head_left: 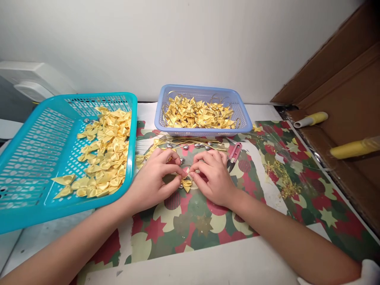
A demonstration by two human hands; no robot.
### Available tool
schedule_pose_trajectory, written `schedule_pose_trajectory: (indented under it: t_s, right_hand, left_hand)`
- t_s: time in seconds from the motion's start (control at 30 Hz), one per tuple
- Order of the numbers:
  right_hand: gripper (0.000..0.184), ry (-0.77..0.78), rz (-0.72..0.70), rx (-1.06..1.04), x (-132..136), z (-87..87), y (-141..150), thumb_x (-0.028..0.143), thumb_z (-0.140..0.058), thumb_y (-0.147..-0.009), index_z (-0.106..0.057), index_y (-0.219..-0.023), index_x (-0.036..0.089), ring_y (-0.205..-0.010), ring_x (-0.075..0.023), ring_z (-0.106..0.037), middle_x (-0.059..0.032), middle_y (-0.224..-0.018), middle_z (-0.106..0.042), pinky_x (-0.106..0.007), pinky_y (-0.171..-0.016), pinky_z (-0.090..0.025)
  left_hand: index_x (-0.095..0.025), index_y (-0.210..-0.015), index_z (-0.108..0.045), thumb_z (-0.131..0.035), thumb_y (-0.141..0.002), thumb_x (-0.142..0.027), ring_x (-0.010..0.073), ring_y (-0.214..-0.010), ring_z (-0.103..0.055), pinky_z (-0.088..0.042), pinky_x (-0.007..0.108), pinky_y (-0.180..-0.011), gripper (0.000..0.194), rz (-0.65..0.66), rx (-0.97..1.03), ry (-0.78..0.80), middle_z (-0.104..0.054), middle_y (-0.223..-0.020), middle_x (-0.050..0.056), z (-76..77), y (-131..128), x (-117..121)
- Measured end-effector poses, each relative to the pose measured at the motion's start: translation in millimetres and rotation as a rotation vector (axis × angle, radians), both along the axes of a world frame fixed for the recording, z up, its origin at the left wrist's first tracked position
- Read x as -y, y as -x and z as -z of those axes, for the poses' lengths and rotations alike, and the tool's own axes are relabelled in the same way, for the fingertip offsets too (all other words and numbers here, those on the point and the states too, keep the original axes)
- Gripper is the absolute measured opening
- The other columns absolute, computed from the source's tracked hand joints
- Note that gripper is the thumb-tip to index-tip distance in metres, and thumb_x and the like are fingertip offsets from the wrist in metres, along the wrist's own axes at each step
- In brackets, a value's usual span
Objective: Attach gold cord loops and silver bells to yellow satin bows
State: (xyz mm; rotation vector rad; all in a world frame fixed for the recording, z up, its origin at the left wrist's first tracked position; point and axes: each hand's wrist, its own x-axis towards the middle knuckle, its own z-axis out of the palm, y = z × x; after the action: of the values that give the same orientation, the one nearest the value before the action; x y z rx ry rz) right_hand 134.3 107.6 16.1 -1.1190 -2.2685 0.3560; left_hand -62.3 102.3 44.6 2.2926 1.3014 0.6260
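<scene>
My left hand (pixel 158 176) and my right hand (pixel 212 176) meet above the patterned sheet, thumbs and forefingers pinched close together. Between the fingertips is thin gold cord, though the fingers hide most of it. Just below them lies a small yellow ribbon bow (pixel 187 185), with a silver bell (pixel 181 186) at its left, partly covered by my left hand. Beyond my fingers, several gold cords (pixel 192 140) lie in a bundle, and loose silver bells (pixel 185 147) are scattered along it. Pink-handled thread snips (pixel 235 153) rest just beyond my right hand.
A teal basket (pixel 134 130) at left holds many yellow bows (pixel 108 146) and a few bells. At the back, a blue basket (pixel 203 130) contains bows with gold cord loops. Gold cord scraps (pixel 283 182) lie at right, near a cardboard panel (pixel 341 91) and yellow-wrapped tubes (pixel 354 148).
</scene>
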Motion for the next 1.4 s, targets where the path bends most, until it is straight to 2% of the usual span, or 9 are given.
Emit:
schedule_pose_trajectory:
  t_s: [0.17,0.33,0.63,0.83,0.93,1.03,1.2,1.4]
  right_hand:
    - [0.014,-0.011,0.003,-0.005,-0.5,1.2,0.9,0.025,-0.054,-0.091,-0.063,-0.082,0.022,-0.097,-0.0202,-0.050,-0.0025,-0.099,-0.066,-0.039,-0.089,-0.027]
    - [0.014,-0.037,0.003,-0.040,-1.0,1.9,1.0,0.023,-0.055,-0.091,-0.063,-0.080,0.021,-0.096,-0.0190,-0.050,-0.0009,-0.098,-0.066,-0.038,-0.088,-0.026]
    - [0.013,-0.024,0.058,-0.050,-1.8,-0.4,0.2,0.022,-0.055,-0.090,-0.063,-0.080,0.021,-0.097,-0.0197,-0.051,-0.0024,-0.099,-0.066,-0.038,-0.088,-0.027]
    - [0.012,-0.029,0.058,-0.063,-2.5,-0.6,-0.1,0.021,-0.056,-0.089,-0.063,-0.080,0.021,-0.095,-0.0194,-0.050,-0.0019,-0.097,-0.065,-0.037,-0.087,-0.027]
    - [0.012,-0.031,0.058,-0.065,-2.1,-0.3,0.1,0.021,-0.056,-0.089,-0.062,-0.079,0.021,-0.095,-0.0189,-0.051,-0.0015,-0.096,-0.065,-0.037,-0.087,-0.027]
    - [0.012,-0.028,0.057,-0.060,-1.9,-0.1,0.6,0.022,-0.056,-0.089,-0.062,-0.080,0.021,-0.096,-0.0191,-0.051,-0.0018,-0.098,-0.065,-0.037,-0.088,-0.027]
    - [0.012,-0.026,0.050,-0.053,-2.4,0.4,1.0,0.023,-0.056,-0.089,-0.063,-0.080,0.021,-0.095,-0.0191,-0.051,-0.0017,-0.098,-0.065,-0.037,-0.088,-0.027]
    - [0.012,-0.034,0.075,-0.052,-3.6,-0.4,0.4,0.022,-0.055,-0.090,-0.061,-0.079,0.021,-0.095,-0.0192,-0.050,-0.0016,-0.097,-0.065,-0.037,-0.086,-0.027]
  left_hand:
    - [-0.020,-0.077,-0.073,-0.054,-0.087,-0.029,0.0235,-0.091,-0.051,-0.038,0.039,-0.083,0.023,-0.041,0.059,0.060,-0.059,-0.094,0.006,0.2,-2.7,-3.1]
    - [-0.020,-0.075,-0.071,-0.058,-0.086,-0.032,0.0224,-0.092,-0.051,-0.037,0.037,-0.084,0.021,-0.020,0.076,0.143,-0.056,-0.091,0.004,2.7,-5.5,-8.5]
    - [-0.021,-0.074,-0.073,-0.053,-0.086,-0.030,0.0228,-0.087,-0.048,-0.037,0.037,-0.080,0.024,-0.007,0.002,0.114,-0.053,-0.087,0.005,3.5,-1.5,-3.2]
    - [-0.021,-0.079,-0.073,-0.046,-0.087,-0.027,0.0241,-0.092,-0.051,-0.039,0.039,-0.084,0.028,-0.059,0.071,0.117,-0.059,-0.091,0.005,1.0,-2.3,-3.2]
    - [-0.021,-0.085,-0.069,-0.050,-0.087,-0.029,0.0235,-0.092,-0.055,-0.040,0.038,-0.084,0.021,-0.088,0.107,0.116,-0.065,-0.092,0.004,0.1,-3.2,-3.5]
    - [-0.021,-0.094,-0.063,-0.057,-0.084,-0.027,0.0219,-0.088,-0.060,-0.043,0.035,-0.080,0.014,-0.087,0.128,0.166,-0.071,-0.089,0.002,2.0,-2.5,-3.0]
    - [-0.021,-0.100,-0.054,-0.057,-0.084,-0.027,0.0205,-0.081,-0.067,-0.047,0.031,-0.074,0.018,-0.062,0.191,0.268,-0.073,-0.079,0.000,6.4,0.2,-2.2]
    - [-0.022,-0.101,-0.052,-0.056,-0.083,-0.025,0.0214,-0.080,-0.069,-0.048,0.033,-0.075,0.018,-0.062,0.174,0.268,-0.074,-0.076,0.000,7.9,0.9,-2.2]
